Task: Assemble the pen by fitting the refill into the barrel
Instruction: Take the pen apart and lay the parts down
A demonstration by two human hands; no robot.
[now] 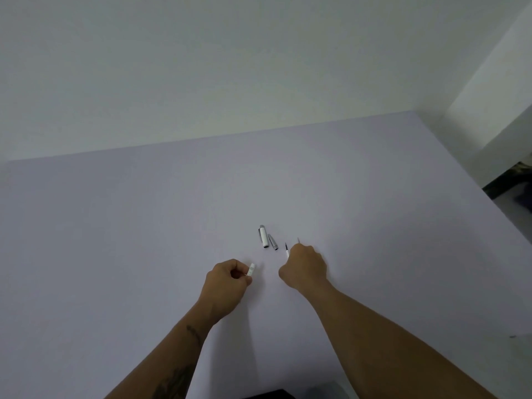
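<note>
My left hand [229, 283] is closed around a short white barrel [251, 269], whose open end sticks out past my fingers toward the right. My right hand [305, 267] is closed on a thin white refill [287, 250] with a dark tip pointing away from me; most of the refill is hidden in the fist. A second thin tip [298, 240] pokes out above the knuckles. The two hands are apart, about a hand's width. Just beyond them on the table lie the white cap with a metal clip [263, 237] and a small grey metal tip piece [273, 242], side by side.
Everything rests on a wide pale lilac table [144, 226] backed by a white wall. The table's right edge runs diagonally, with dark floor [512, 185] beyond it. A dark object [270, 395] shows at the bottom edge.
</note>
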